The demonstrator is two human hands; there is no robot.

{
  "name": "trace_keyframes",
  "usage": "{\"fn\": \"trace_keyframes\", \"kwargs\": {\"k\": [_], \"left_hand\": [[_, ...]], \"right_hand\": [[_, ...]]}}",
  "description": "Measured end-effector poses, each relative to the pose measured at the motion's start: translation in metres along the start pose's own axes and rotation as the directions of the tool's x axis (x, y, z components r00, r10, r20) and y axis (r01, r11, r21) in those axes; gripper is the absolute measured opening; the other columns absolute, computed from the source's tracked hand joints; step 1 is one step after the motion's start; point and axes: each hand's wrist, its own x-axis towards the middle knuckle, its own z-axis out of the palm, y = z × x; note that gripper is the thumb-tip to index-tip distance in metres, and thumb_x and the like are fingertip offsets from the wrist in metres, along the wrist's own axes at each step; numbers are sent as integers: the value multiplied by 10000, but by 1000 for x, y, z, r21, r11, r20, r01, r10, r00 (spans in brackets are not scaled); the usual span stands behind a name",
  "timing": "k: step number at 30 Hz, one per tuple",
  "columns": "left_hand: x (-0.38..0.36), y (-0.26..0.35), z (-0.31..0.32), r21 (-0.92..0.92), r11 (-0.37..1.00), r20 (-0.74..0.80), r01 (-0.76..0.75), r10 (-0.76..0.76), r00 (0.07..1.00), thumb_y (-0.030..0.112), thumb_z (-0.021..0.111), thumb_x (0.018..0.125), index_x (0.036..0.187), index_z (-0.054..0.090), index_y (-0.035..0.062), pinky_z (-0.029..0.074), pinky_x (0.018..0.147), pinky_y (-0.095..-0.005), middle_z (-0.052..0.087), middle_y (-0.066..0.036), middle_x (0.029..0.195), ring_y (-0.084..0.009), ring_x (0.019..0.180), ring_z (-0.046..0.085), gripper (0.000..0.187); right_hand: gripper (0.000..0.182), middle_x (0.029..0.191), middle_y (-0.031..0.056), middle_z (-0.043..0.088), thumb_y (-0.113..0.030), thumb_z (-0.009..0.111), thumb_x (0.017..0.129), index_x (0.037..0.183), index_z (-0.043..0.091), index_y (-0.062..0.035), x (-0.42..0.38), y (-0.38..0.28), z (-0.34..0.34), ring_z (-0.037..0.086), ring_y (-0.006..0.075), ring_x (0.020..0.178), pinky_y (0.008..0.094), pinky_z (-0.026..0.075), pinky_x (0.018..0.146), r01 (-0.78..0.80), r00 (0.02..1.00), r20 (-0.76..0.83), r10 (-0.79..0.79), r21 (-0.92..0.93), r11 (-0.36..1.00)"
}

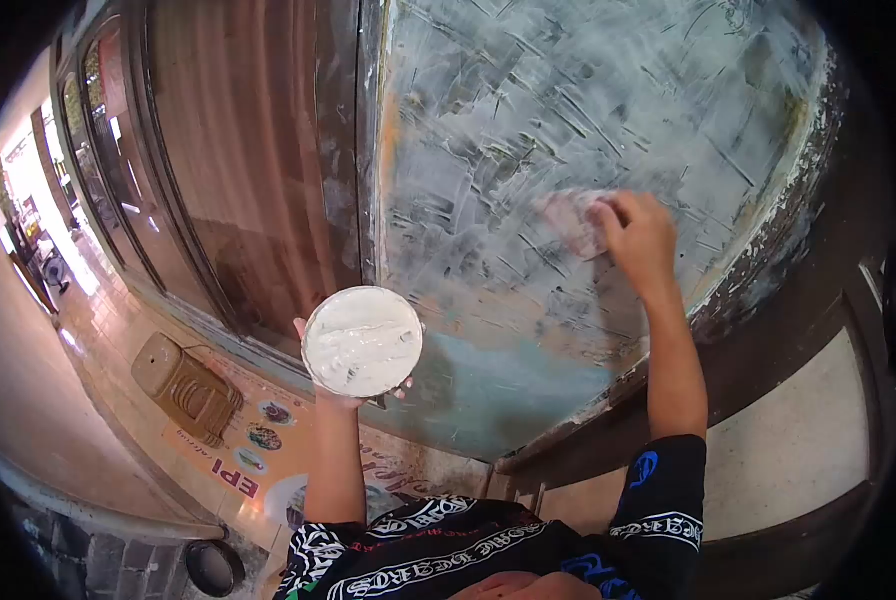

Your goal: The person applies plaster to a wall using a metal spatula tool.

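Observation:
My left hand (338, 400) supports a round container (363, 340) from below, its fingertips showing at the rim. White putty-like paste fills its top, with streaks and ridges across the surface. My right hand (640, 238) is closed on a flat, pale pinkish scraper (574, 224), blurred by motion, at the wall (528, 110). Whether its edge touches the wall is hard to tell. Uneven grey-white smears and dark streaks cover most of this wall. Lower down, a band of plain blue-green paint (478, 385) shows.
To the left stands a dark-framed glass window (258, 150) with brown curtains behind it. A brown plastic stool (190, 388) is on the floor beside a printed orange banner (233, 450). At lower left sits a dark round pot (214, 567). A brown-and-cream panel (798, 430) is at the right.

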Motion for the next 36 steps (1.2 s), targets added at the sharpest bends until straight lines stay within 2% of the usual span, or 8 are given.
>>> {"fn": "trace_keyframes", "kwargs": {"k": [6,13,17,19,24,27,33,36], "left_hand": [[0,-1,-3,2,999,-31,-48,49,998,841,440,809,1503,328,52,508,671,-758,443,-359,1407,-646,1016,558,1057],[9,-3,1,-13,1000,-8,-13,13,1000,844,452,799,1504,324,50,509,667,-747,405,-362,1433,-632,1028,556,1069],[12,4,-9,54,995,96,81,-86,992,910,380,762,1534,277,97,536,682,-730,409,-353,1432,-652,970,569,1126],[6,6,-12,79,997,44,19,-22,999,914,367,762,1530,277,80,543,688,-725,420,-356,1420,-649,958,575,1136],[5,1,16,-56,983,-269,-173,152,951,914,368,761,1523,292,77,543,648,-733,436,-353,1408,-642,972,577,1134],[9,9,-9,65,998,27,11,-13,1000,910,367,766,1524,295,83,540,658,-736,425,-348,1421,-637,1002,570,1124],[9,7,-8,93,996,5,-10,10,1000,904,364,775,1526,291,79,540,656,-732,413,-358,1426,-638,994,569,1118],[6,6,-11,100,994,-26,-36,39,999,876,423,776,1492,333,22,538,593,-704,460,-378,1370,-626,893,596,1118]], "right_hand": [[173,834,110,678,-201,755,843,886,715,-38,27,24,-57,621,255,751,366,478,683,-393,904,-33,425,322,861],[158,835,144,670,-200,762,802,888,730,-72,1,-38,5,614,337,772,410,487,683,103,980,165,-108,42,994],[152,814,140,657,-204,752,814,888,727,-73,54,-8,-26,618,329,774,410,489,689,-128,992,15,128,0,992],[147,797,140,645,-204,744,820,876,720,-70,63,0,-41,609,333,760,418,482,679,-234,960,-91,266,263,936],[153,787,121,642,-219,736,823,852,706,-72,14,-38,-3,611,325,765,409,476,681,-24,997,77,3,269,963],[169,785,116,641,-251,729,826,832,699,-85,8,-40,24,608,323,759,427,466,666,169,977,114,-182,113,979],[132,761,110,641,-196,738,824,834,706,-67,61,-8,-26,588,319,680,429,457,630,-167,970,-129,208,270,948],[116,777,109,653,-181,748,813,856,724,-77,32,-25,-12,596,313,730,417,459,683,-29,997,-62,49,296,955]]}}
